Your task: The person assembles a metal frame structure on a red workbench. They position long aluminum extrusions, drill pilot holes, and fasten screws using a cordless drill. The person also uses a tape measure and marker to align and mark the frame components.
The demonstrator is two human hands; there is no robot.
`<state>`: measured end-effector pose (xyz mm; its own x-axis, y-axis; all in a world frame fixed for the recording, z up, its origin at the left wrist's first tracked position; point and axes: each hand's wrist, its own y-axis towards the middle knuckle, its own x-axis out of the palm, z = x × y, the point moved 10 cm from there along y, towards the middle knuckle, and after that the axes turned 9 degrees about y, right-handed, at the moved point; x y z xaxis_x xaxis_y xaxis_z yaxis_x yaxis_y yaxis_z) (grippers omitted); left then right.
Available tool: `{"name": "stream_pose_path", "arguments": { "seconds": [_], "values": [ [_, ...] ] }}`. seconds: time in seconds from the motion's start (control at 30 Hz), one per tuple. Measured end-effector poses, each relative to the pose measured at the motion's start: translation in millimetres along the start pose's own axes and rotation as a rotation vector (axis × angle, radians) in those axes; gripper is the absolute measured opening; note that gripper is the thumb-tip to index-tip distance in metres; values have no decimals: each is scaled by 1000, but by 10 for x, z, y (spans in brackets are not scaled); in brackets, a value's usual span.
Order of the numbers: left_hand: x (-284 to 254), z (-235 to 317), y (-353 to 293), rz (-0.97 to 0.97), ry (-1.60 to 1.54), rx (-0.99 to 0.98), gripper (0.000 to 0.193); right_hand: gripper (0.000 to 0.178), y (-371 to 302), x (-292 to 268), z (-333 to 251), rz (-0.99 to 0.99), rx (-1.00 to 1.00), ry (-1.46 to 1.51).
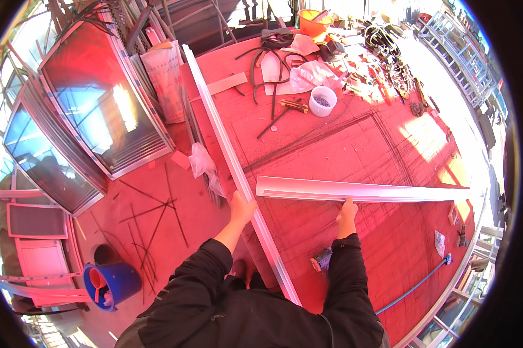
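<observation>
A long, pale metal profile (pixel 222 129) lies slantwise along the left edge of the worktable (pixel 325 145), running from the far end back toward my body. My left hand (pixel 242 207) is closed around it from its left side. A second, wider pale profile (pixel 319 188) stretches across the table to the right, its left end close to the first. My right hand (pixel 346 211) grips its near edge, with the fingers partly hidden under it. A small blue and orange tool (pixel 321 259) rests on the table below my right hand, partly covered by my sleeve.
Glazed frames (pixel 108 110) lean at the left, above a blue bucket (pixel 113 284) on the floor. On the table are a white tub (pixel 323 101), black strips, heaped tools (pixel 383 69) and a blue hose (pixel 412 287). An orange bucket (pixel 314 24) stands at the far end.
</observation>
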<state>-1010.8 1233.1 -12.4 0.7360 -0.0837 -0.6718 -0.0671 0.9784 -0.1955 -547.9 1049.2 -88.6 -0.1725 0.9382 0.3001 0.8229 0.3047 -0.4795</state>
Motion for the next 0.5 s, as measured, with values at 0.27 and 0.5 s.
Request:
{"name": "stream_pose_path", "arguments": {
  "seconds": [0.27, 0.5],
  "values": [
    [-977, 1616, -140, 188, 160, 845, 50, 42, -428, -119, -58, -22, -50, 82],
    [-368, 1810, -640, -845, 794, 700, 77, 41, -1595, 27, -114, -164, -6, 164]
  ]
}}
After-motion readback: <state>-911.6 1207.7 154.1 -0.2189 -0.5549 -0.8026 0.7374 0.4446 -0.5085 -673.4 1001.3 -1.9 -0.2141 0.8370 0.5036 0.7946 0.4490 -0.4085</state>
